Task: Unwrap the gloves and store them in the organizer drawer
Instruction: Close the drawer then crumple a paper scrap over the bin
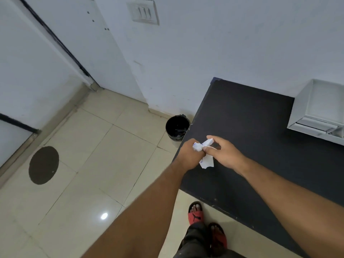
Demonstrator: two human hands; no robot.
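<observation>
A crumpled white paper wrapper (205,162) with blue print is held between both hands over the left edge of the black table (251,127). My left hand (189,154) is closed around its upper left part. My right hand (226,152) pinches its upper right end between thumb and fingers. A loose flap of the wrapper hangs below the hands. I cannot see gloves inside it. The white organizer drawer (320,110) stands at the table's far right against the wall, its top compartment showing open and white inside.
A black waste bin (176,128) stands on the tiled floor beside the table's left edge. A dark round floor plate (43,164) lies to the left. White walls and a door frame are behind. My feet in red sandals (196,213) are by the table's near corner.
</observation>
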